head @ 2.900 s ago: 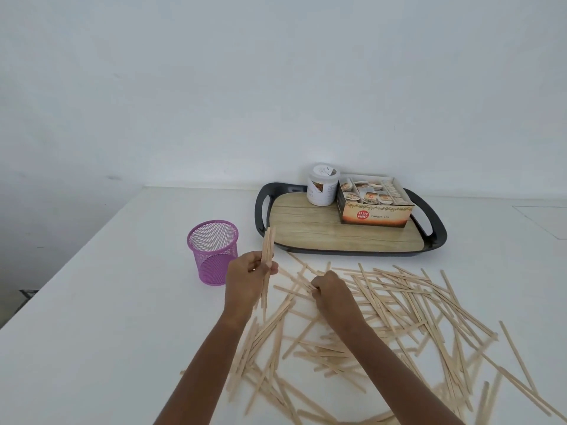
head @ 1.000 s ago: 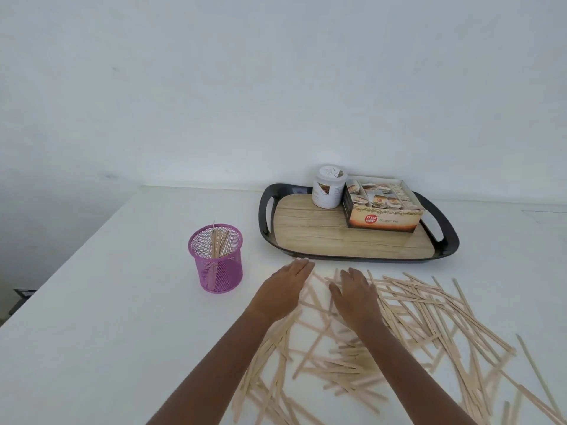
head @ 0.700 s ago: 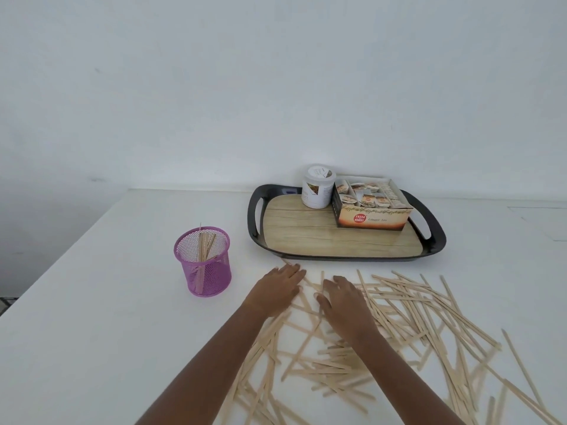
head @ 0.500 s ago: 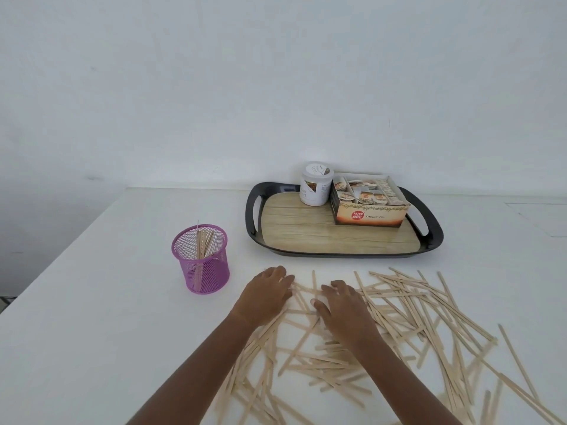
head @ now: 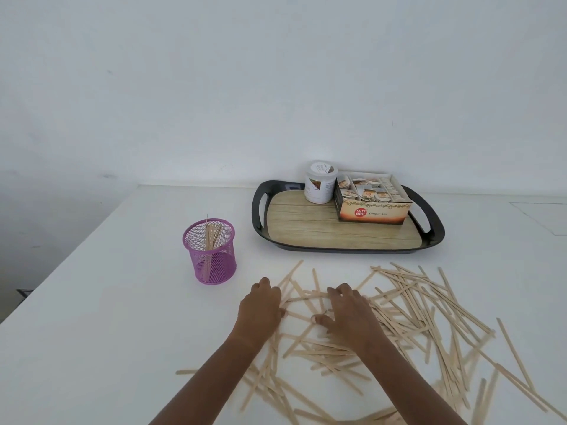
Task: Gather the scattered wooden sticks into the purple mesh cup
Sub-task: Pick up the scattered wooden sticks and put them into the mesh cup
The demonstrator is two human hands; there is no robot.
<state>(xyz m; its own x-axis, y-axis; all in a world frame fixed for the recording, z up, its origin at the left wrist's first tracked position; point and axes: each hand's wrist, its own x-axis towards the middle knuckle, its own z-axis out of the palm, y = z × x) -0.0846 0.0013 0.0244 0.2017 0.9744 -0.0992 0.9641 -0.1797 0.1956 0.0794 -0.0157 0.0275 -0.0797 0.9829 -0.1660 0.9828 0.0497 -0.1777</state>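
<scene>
Your left hand [head: 260, 308] and right hand [head: 349, 314] lie palm-down, side by side, on the near-left edge of a loose heap of flat pale wooden sticks [head: 429, 305]. The heap sprawls over the white surface [head: 107, 332] from between your forearms out to the right.

The left hand's fingers are bent down onto the sticks with their tips hidden under the hand, so you cannot tell whether that grip has closed on anything. The right hand's grip is apart: its fingers [head: 340, 291] are spread and lightly bent, pressing on the sticks, and the thumb is stretched toward the left hand. No stick is lifted clear of the surface.

The round purple wire-mesh cup [head: 211, 265] stands upright to the left of the heap and beyond your left hand, near it but not touching. A small bundle of sticks [head: 211, 237] stands inside, leaning, with the tips poking above the rim.

Farther back sits a black two-handled tray with a wood-grain floor [head: 435, 231]. It carries a white lidded tub [head: 319, 187] and, touching its right side, an open orange-and-white carton of sachets [head: 374, 210] (the front reads "Ginger Tea").
</scene>
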